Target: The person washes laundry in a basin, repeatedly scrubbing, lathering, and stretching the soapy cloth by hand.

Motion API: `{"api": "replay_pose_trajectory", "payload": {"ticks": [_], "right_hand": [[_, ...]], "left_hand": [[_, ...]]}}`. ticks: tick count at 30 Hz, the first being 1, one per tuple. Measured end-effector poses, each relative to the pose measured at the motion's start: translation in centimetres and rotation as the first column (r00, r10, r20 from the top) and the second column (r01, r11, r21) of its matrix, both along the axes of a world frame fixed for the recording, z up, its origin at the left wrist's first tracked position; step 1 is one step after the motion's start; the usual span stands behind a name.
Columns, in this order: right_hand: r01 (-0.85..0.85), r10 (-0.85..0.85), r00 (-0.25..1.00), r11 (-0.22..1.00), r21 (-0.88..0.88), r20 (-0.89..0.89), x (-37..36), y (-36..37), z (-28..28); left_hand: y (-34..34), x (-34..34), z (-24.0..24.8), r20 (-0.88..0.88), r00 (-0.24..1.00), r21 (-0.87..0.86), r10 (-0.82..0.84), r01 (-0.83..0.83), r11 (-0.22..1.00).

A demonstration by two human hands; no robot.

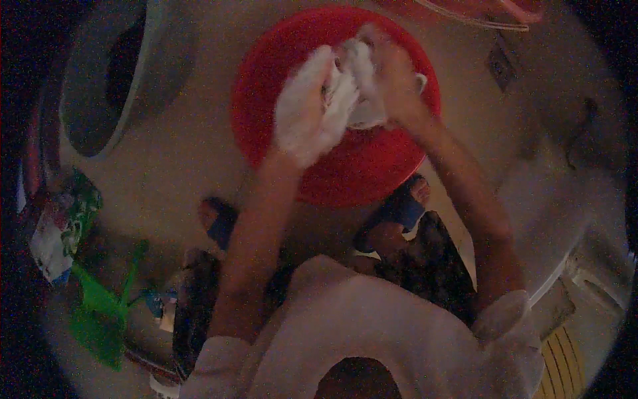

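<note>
A wide red basin [345, 176] stands on the floor in front of my feet. Both my hands are over it, working a crumpled white cloth [365, 110] between them. My left hand [302, 116] is wrapped in white, either suds or a fold of the cloth; its fingers are largely hidden, but it is closed around the bundle. On the other side, my right hand [399, 86] is curled over the cloth, its fingers blurred by motion. A small white loop [421, 83], perhaps part of the cloth, shows beside the right wrist.
At the upper left is a large grey round tub [136, 80]. A green plastic object [103, 309] and a colourful packet [60, 229] lie at lower left. Blue slippers [395, 216] are on my feet, close to the basin. A pale ledge [565, 263] runs along the right.
</note>
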State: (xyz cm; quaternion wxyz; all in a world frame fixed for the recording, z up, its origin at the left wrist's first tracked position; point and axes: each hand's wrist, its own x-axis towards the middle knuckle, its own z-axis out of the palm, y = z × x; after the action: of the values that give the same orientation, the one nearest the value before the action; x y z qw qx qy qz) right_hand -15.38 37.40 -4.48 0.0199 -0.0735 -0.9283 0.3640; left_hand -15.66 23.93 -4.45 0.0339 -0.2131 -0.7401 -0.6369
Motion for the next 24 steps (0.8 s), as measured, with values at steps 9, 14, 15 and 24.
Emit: {"api": "replay_pose_trajectory", "payload": {"ticks": [9,14,15,24], "right_hand": [[-0.430,0.445,0.895,0.881,0.197,-0.038,-1.8,4.6,5.7],[-0.040,0.203,0.970,0.671,-0.741,0.132,-1.8,7.0,6.9],[-0.004,0.258,0.952,0.551,-0.835,0.166,-2.1,6.5,8.0],[-0.139,0.170,0.985,0.808,-0.572,0.000,-2.9,8.3,9.0]], "left_hand": [[-0.7,-5.3,7.4,0.614,0.696,0.038,-0.372,0.445,0.895],[-1.9,-7.0,5.8,0.539,0.696,-0.174,-0.474,0.643,0.746],[-2.2,-7.0,5.3,0.537,0.692,-0.193,-0.483,0.658,0.728],[-1.3,-7.5,7.6,0.627,0.642,0.296,-0.440,0.327,0.898]]}}
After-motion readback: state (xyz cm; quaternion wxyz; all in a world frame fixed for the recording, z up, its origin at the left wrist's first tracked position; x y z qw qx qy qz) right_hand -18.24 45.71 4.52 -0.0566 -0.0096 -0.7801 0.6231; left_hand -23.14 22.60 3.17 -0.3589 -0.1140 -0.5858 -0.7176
